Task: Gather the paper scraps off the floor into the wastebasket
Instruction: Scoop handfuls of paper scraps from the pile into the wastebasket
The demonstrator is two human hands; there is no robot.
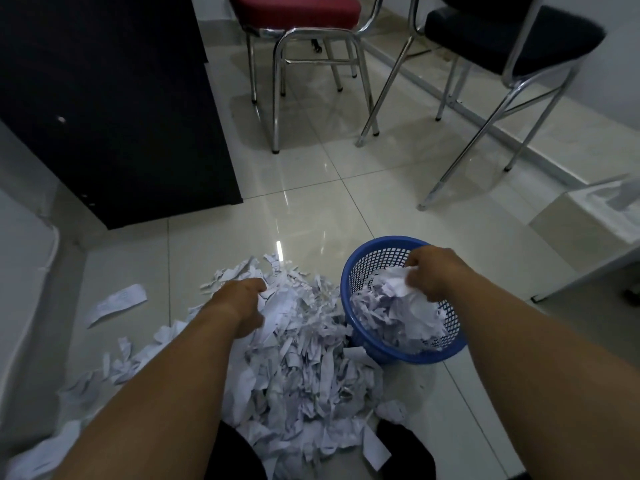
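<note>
The right hand (434,273) is closed in a fist-like grip, fingers curled down and pinching a crumpled wad of white paper (391,285). The hand sits over the mouth of the round blue plastic mesh wastebasket (398,356), and the wad it holds touches the mound of crumpled paper already inside. That mound rises above the near rim. The basket's mouth faces up toward the camera; whether it stands level or leans cannot be told from this view.

The left hand (242,303) is palm down, fingers curled into the far end of the heap of torn white paper scraps (304,368), gripping a handful there. Its fingertips are buried in the paper, so how much it holds cannot be told.

The heap lies on the glossy pale tiled floor (311,202), just to the left of the basket and touching its base. Its long axis runs from between the person's dark-trousered knees (235,455) straight away from the person, ending just beyond the left hand. Most strips within it lie roughly along that same line. Thinner scatter trails off to the near left.

One long white paper strip (117,303) lies apart on the tiles to the left of the heap, its long axis running from near left to far right.

Beyond stand a tall dark cabinet (104,98) on the left, a red-cushioned chair with chrome legs (301,10) in the middle, and a black-cushioned chrome chair (502,32) on the right.
</note>
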